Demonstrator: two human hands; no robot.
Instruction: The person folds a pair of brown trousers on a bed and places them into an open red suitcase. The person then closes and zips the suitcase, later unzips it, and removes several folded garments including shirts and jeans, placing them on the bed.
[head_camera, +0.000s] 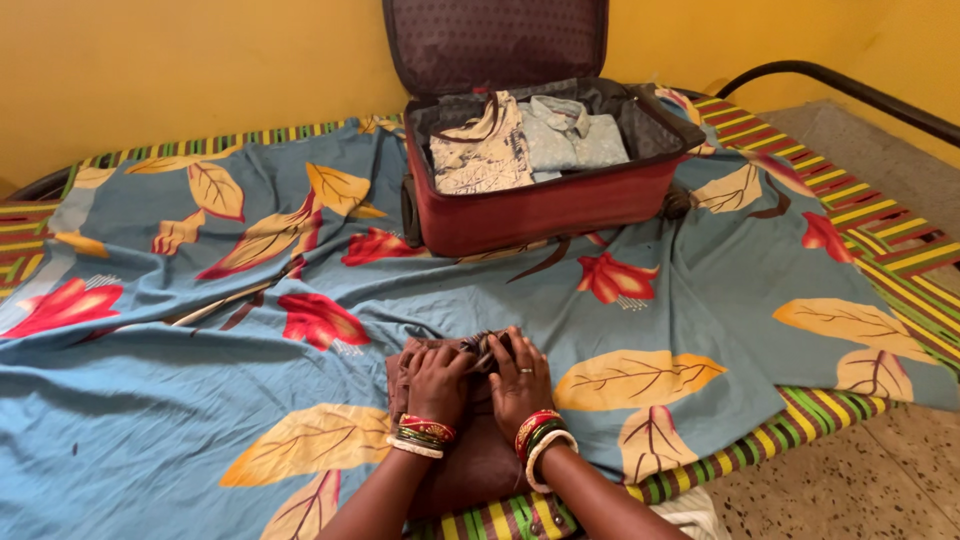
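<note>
On the bed's near edge, my left hand (437, 383) and right hand (519, 380) press side by side on a brown folded garment (470, 460), fingers gripping its top fold. I judge even pressure keeps the fold flat. Beyond, on the blue leaf-patterned sheet (150, 420), the red suitcase (545, 205) lies open.

Both forearms were bare, no sleeves in sight. The left hand (437, 382) had a stack of bangles at the wrist: red with gold trim, some green ones, then a white one closest to the elbow. The right hand (520, 385) wore pretty much the same set, red, green and a chunky white bangle, plus a ring on one finger.
</note>
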